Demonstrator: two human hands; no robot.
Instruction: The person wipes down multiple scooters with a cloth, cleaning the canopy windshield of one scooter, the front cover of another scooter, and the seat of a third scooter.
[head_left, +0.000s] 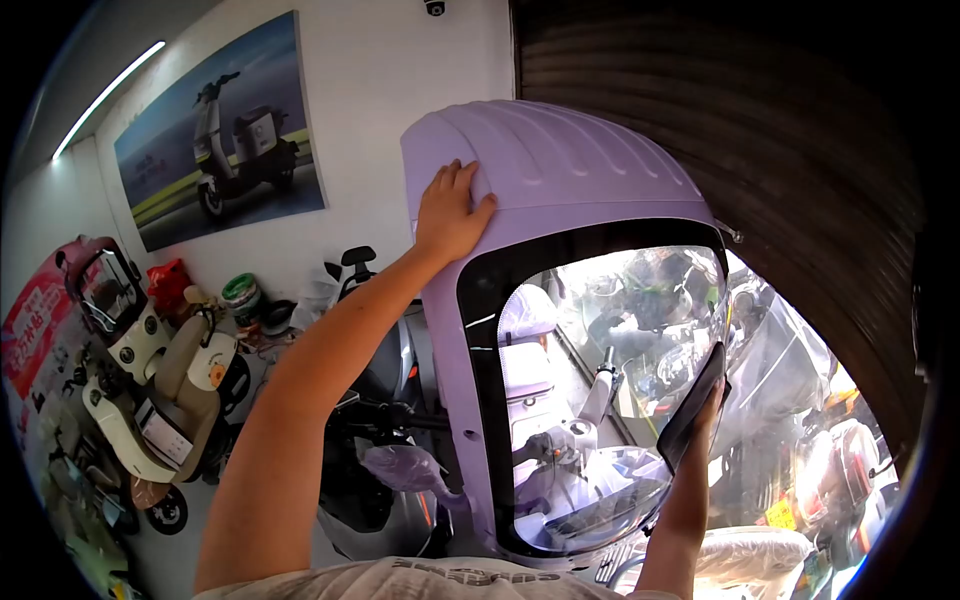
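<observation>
A large purple canopy (pixel 570 160) with a clear windshield (pixel 630 300) in a black border stands close in front of me. My left hand (pixel 455 210) lies on the canopy's upper left corner, its fingers spread over the purple surface. Low on the right, my right hand (pixel 707 410) is beside the windshield's right edge, wrapped round a flat dark object (pixel 692 410). Most of its fingers are hidden behind that object. Through the windshield show handlebars and a purple seat back.
Dark scooters (pixel 375 490) stand left of the canopy. A cream scooter (pixel 165 390) is farther left, below a scooter poster (pixel 220 130). A brown roller shutter (pixel 800 150) rises at the right. Plastic-wrapped things (pixel 780 370) stand behind the windshield.
</observation>
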